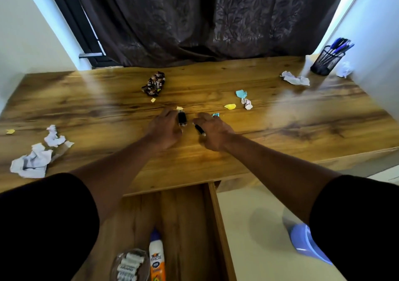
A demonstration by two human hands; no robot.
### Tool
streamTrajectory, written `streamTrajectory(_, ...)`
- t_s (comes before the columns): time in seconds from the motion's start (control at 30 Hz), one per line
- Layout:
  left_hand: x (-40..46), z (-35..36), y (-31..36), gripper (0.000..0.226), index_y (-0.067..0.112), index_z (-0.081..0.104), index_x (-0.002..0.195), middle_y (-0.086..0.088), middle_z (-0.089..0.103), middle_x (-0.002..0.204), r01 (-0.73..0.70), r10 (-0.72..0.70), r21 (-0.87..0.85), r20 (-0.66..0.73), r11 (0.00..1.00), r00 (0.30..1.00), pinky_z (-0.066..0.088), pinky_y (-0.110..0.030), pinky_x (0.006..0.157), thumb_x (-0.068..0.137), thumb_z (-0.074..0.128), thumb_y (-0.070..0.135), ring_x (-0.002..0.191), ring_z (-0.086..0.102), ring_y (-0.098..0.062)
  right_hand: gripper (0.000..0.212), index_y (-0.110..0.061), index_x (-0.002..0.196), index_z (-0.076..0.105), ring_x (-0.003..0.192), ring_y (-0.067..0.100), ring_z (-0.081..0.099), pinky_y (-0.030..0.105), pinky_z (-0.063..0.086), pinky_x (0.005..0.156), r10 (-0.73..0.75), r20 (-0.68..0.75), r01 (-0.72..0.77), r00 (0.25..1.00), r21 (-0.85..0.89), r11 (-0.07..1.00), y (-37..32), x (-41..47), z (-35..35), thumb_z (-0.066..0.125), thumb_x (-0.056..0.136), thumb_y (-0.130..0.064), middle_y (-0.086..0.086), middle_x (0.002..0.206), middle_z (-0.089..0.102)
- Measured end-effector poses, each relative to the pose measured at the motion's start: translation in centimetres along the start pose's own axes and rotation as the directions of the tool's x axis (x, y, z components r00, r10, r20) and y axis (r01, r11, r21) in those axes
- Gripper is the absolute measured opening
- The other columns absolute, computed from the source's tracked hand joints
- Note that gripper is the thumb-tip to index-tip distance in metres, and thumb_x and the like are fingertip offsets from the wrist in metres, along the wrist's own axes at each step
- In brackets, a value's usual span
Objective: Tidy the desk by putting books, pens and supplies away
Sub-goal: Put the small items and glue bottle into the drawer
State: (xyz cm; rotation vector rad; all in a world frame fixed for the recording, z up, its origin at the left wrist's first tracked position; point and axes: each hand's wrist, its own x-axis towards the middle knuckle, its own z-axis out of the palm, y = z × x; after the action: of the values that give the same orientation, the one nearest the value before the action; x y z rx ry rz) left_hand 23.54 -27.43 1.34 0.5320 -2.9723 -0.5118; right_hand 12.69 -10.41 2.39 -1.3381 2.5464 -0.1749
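Dark curtains hang behind a wooden surface (280, 116) littered with scraps, and both hands work at its middle. The left hand (165, 129) lies with fingers curled beside a small black object (182, 118), perhaps a stubby marker or cap; its fingertips touch or nearly touch the thing, but I cannot tell whether that grip has closed on it. The right hand (212, 132) holds a narrow grip on a black pen (199, 129), which slants out from under its fingers, its tip pointing back toward the person.

Outward from the hands lie small bits: yellow scraps (230, 106), a blue scrap (241, 93), a tiny crumpled wad (247, 104), and a brown snack wrapper (154, 84) farther back. Crumpled white paper (34, 162) sits at the near left edge, more crumpled paper (295, 79) at the far right, near a black mesh pen holder (326, 61) already stocked with blue pens. Below the near edge an open drawer (213, 216) holds a glue bottle (157, 257) and a clear case of white refills (129, 265).

The step in hand looks like gathering the loose writing things. Next, I judge, the pen needs a firm lift and a long reach to the holder at the far right, or a short drop into the drawer; the black object wants a secure pinch first. The paper litter remains untouched.
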Motion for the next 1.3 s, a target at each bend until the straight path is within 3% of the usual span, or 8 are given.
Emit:
streamTrajectory(0.1, 1.7, 0.6, -0.7, 0.064, 0.018, 0.041, 0.150, -0.006, 0.039, 0.155, -0.048, 0.048, 0.009, 0.009, 0.999, 0.999, 0.048, -0.041, 0.099, 0.095, 0.065, 0.038, 0.131, 0.052, -0.032, 0.074, -0.026, 0.151, 0.042, 0.136, 0.030, 0.041, 0.042, 0.049, 0.103, -0.081, 0.040, 0.083, 0.996, -0.057, 0.995, 1.0, 1.4, -0.1, 0.075, 0.085, -0.017, -0.002, 0.154, 0.039)
streamTrajectory(0.23, 3.4, 0.9, -1.4, 0.062, 0.025, 0.040, 0.154, -0.003, 0.027, 0.165, -0.120, 0.108, 0.111, 0.108, 0.987, 0.988, 0.043, -0.047, 0.112, 0.098, 0.059, 0.045, 0.146, 0.038, -0.030, 0.072, -0.029, 0.147, 0.047, 0.129, 0.027, 0.048, 0.044, 0.054, 0.097, -0.118, 0.040, 0.121, 0.992, -0.096, 0.988, 1.4, 2.1, -0.6, 0.075, 0.083, -0.013, -0.003, 0.147, 0.051)
streamTrajectory(0.5, 3.4, 0.9, -1.1, 0.042, 0.023, 0.065, 0.132, -0.004, 0.055, 0.138, -0.150, 0.144, 0.064, 0.095, 0.987, 0.985, 0.047, -0.045, 0.102, 0.094, 0.068, 0.038, 0.130, 0.051, -0.027, 0.065, -0.026, 0.138, 0.056, 0.122, 0.027, 0.057, 0.045, 0.056, 0.094, -0.134, 0.064, 0.139, 0.989, -0.079, 0.987, 1.8, 1.9, -1.3, 0.077, 0.078, -0.016, 0.002, 0.135, 0.061)
streamTrajectory(0.67, 2.0, 1.1, -1.5, 0.053, 0.026, 0.068, 0.131, -0.006, 0.054, 0.142, -0.093, 0.093, -0.010, 0.089, 0.996, 0.992, 0.040, -0.039, 0.107, 0.083, 0.081, 0.042, 0.135, 0.048, -0.025, 0.052, -0.026, 0.126, 0.062, 0.112, 0.027, 0.063, 0.044, 0.058, 0.087, -0.097, 0.032, 0.099, 0.995, -0.035, 0.995, 1.5, 1.1, -1.3, 0.076, 0.077, -0.022, 0.002, 0.122, 0.067)
streamTrajectory(0.83, -0.4, 0.4, -0.7, 0.057, 0.025, 0.073, 0.120, -0.004, 0.063, 0.124, -0.060, 0.066, -0.071, 0.088, 0.996, 0.994, 0.051, -0.039, 0.096, 0.069, 0.090, 0.043, 0.112, 0.062, -0.024, 0.049, -0.025, 0.123, 0.062, 0.109, 0.026, 0.065, 0.040, 0.058, 0.087, -0.058, -0.027, 0.058, 0.998, -0.004, 0.998, 0.2, -1.2, -1.2, 0.077, 0.076, -0.026, 0.001, 0.121, 0.066)
streamTrajectory(1.03, -8.3, -0.8, 0.5, 0.061, 0.024, 0.067, 0.123, 0.002, 0.047, 0.127, -0.080, 0.079, -0.224, -0.014, 0.971, 0.997, 0.047, -0.026, 0.083, 0.069, 0.091, 0.038, 0.105, 0.055, -0.014, 0.050, -0.025, 0.126, 0.062, 0.110, 0.023, 0.063, 0.039, 0.058, 0.086, -0.042, -0.115, 0.055, 0.992, 0.106, 0.993, -4.1, -7.1, -0.6, 0.077, 0.079, -0.021, 0.001, 0.124, 0.065)
streamTrajectory(1.2, -19.4, -1.1, -1.0, 0.067, 0.021, 0.062, 0.133, 0.004, 0.045, 0.133, -0.124, 0.137, -0.210, 0.050, 0.970, 0.989, 0.042, -0.016, 0.086, 0.075, 0.087, 0.042, 0.106, 0.052, -0.007, 0.052, -0.020, 0.130, 0.062, 0.117, 0.020, 0.060, 0.035, 0.054, 0.096, -0.095, -0.114, 0.114, 0.989, 0.170, 0.979, -8.6, -14.3, 3.0, 0.080, 0.081, -0.018, 0.001, 0.131, 0.064)
streamTrajectory(1.3, -26.4, 0.2, -2.8, 0.069, 0.024, 0.062, 0.135, 0.006, 0.044, 0.136, -0.082, 0.104, -0.191, 0.106, 0.978, 0.989, 0.049, -0.026, 0.090, 0.074, 0.088, 0.042, 0.106, 0.053, -0.007, 0.056, -0.021, 0.137, 0.057, 0.130, 0.022, 0.054, 0.040, 0.050, 0.105, -0.110, -0.038, 0.115, 0.993, 0.168, 0.979, -11.9, -17.6, 6.4, 0.076, 0.086, -0.030, 0.003, 0.143, 0.057)
